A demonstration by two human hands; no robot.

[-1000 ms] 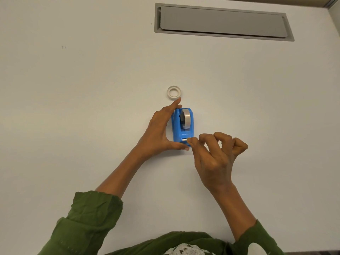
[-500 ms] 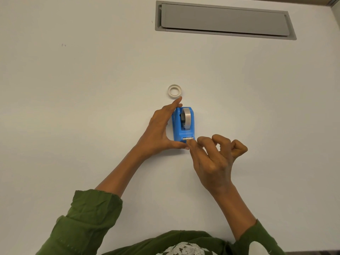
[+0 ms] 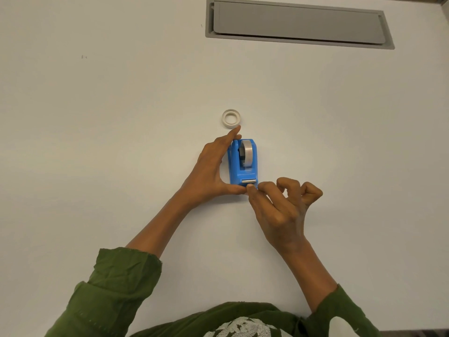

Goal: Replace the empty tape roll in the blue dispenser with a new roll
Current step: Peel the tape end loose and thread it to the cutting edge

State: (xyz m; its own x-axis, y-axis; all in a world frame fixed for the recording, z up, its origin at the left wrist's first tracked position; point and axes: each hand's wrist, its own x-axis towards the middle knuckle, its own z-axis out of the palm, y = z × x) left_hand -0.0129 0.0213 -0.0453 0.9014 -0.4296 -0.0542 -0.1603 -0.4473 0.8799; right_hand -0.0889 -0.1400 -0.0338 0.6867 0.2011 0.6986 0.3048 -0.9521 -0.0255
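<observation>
Nearest me, my green sleeves (image 3: 114, 288) reach out over the white tabletop (image 3: 97, 142). My right hand (image 3: 281, 207) sits just below the near end of the blue dispenser (image 3: 243, 164), its thumb and first finger pinched together right at the metal cutter strip (image 3: 248, 181), the other fingers curled back and off to the right. I cannot tell whether a strip of tape lies between the pinching fingertips. My left hand (image 3: 211, 169) clamps the dispenser from its left side: the thumb presses the near corner beside the cutter, and the forefinger stretches up along the far left edge, its tip past the dispenser's far end. The dispenser stands on the tabletop between my two hands, with the new tape roll (image 3: 247, 152) seated in its well, upright on edge.

Just beyond my left forefinger, apart from the dispenser, the empty white core (image 3: 231, 117) lies flat on the tabletop. Farthest off, a long grey hatch (image 3: 298, 23) is set into the surface.

Against half a second ago, little differs: the dispenser, the roll and the empty core lie where they were, my left hand's hold is the same, and my right thumb and forefinger have stayed pinched at the cutter.
</observation>
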